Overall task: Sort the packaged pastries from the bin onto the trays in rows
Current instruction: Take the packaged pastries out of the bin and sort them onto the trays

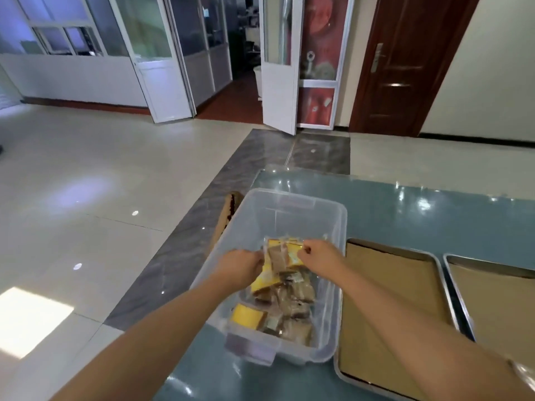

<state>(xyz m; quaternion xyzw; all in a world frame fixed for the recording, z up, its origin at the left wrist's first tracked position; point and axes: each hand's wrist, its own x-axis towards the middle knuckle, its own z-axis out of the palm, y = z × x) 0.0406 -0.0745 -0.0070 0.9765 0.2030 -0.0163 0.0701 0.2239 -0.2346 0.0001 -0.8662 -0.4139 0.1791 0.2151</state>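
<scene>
On the left lies a glossy cream tiled floor [86,180] with a grey marbled strip running up beside the table's left edge; white-framed glass partitions and an open white door [279,82] stand at the far side of the room, with a dark brown wooden door [402,65] to the right of them.

The glossy teal table [434,209] fills the lower right. At its left edge stands a clear rectangular plastic bin [292,206]. Inside it, piled toward the near end, lie the clear-wrapped yellow and brown packaged pastries [286,302]; any print on the wrappers is too blurred to read.

The left hand [241,267] reaches into the bin from its left wall, its fingers closed on the left edge of a raised bundle of pastry packets [282,256]. The right hand [320,257] meets the bundle from the other side, its fingers pinched on the top right edge.

Just beside the bin's right wall lies a shallow metal tray lined with brown paper [388,308], and a second tray of the same kind [498,290] lies next to it toward the table's right edge. Both linings are bare.
</scene>
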